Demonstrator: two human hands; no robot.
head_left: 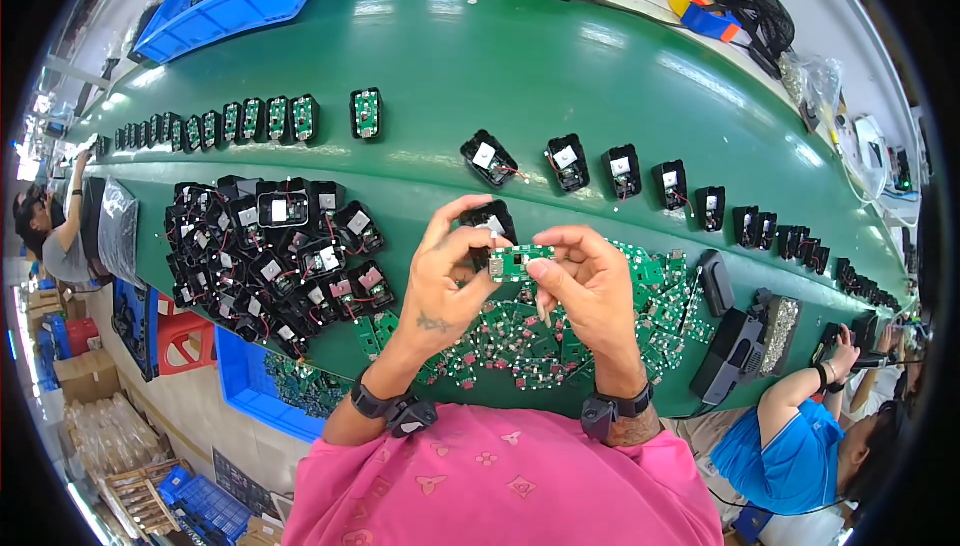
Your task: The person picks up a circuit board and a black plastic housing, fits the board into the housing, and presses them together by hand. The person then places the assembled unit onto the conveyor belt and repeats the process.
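My right hand (592, 294) pinches a small green circuit board (515, 262) between thumb and fingers, in front of my chest. My left hand (445, 284) curls round a black plastic case (490, 218), and its thumb side reaches the board's left end. The case's lower part is hidden behind the board and fingers. Beneath both hands spreads a loose heap of green circuit boards (655, 291). Left of my left hand lies a pile of black cases (240, 246) with white parts and thin red wires inside.
A row of cases with green boards (278, 118) runs off far left; cases with white blocks (620, 174) line the right. Blue bins (228, 16) (250, 386) stand at back left and front left. Black devices (722, 356) lie at right. Another person (790, 441) works there.
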